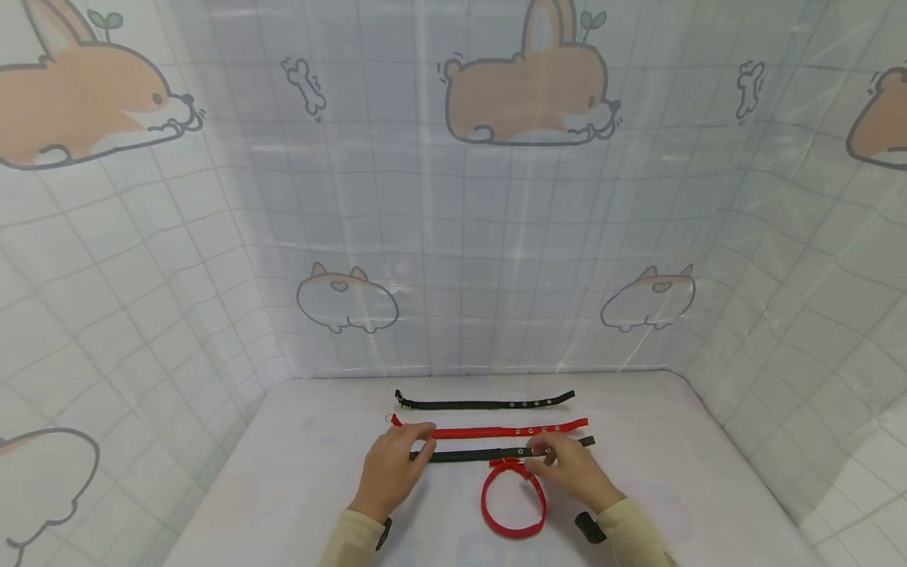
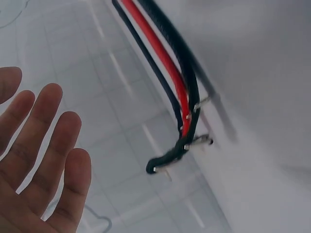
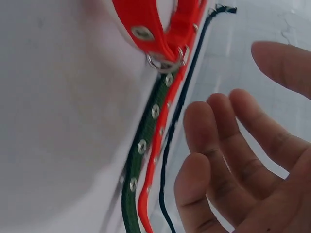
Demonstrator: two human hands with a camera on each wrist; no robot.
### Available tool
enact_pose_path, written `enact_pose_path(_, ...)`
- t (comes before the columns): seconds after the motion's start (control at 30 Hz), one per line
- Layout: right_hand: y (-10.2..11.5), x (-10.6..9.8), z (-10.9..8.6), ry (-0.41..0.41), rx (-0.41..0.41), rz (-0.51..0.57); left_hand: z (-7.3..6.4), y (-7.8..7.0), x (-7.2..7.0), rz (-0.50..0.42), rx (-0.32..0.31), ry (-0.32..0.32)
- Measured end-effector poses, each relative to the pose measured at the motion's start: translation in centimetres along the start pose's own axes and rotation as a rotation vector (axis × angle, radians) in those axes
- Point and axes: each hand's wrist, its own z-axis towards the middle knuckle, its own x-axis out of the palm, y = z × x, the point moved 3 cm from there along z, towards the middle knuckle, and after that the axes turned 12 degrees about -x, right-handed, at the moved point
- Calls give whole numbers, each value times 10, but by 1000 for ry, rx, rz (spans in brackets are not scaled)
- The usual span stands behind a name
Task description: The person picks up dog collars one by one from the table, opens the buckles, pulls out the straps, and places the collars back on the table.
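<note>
Three straight collars with eyelets lie in near-parallel rows: a dark one (image 1: 460, 405) at the back, a red one (image 1: 482, 432) in the middle, and a dark green one (image 1: 468, 455) in front. Nearest me is a red collar buckled into a loop (image 1: 515, 532), its buckle end close to the green strap. My left hand (image 1: 388, 466) hovers by the left ends; the left wrist view shows its fingers (image 2: 48, 141) relaxed and apart from the straps. Near the eyelet ends is my right hand (image 1: 575, 471), its fingers (image 3: 198, 131) loosely bent and holding nothing.
The white table surface (image 1: 283, 488) is enclosed by walls of gridded sheeting (image 1: 489, 220) printed with cartoon dogs and bones. Dark bands (image 1: 590, 528) sit at both wrists, below light sleeves (image 1: 631, 535).
</note>
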Motion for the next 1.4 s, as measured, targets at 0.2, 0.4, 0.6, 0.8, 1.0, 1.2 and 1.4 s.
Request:
enact_pose_path(0.2,0,14,0,80,-26,18,-5,-6,4,23,11,22)
enact_pose_path(0.4,-4,20,0,113,-11,-3,-6,-8,6,30,30,23)
enact_pose_path(0.6,-4,20,1,83,58,-36,-5,-11,6,11,46,29)
enact_pose_path(0.8,-10,22,1,101,101,5,-6,-16,10,-3,56,41)
enact_pose_path(1.0,-14,24,3,101,101,23,-8,-20,17,-9,85,52)
enact_pose_path(1.2,-7,19,4,32,-1,-19,-9,-24,21,-26,79,73)
enact_pose_path(1.4,3,12,4,-141,-89,-70,-8,-28,25,-22,36,132)
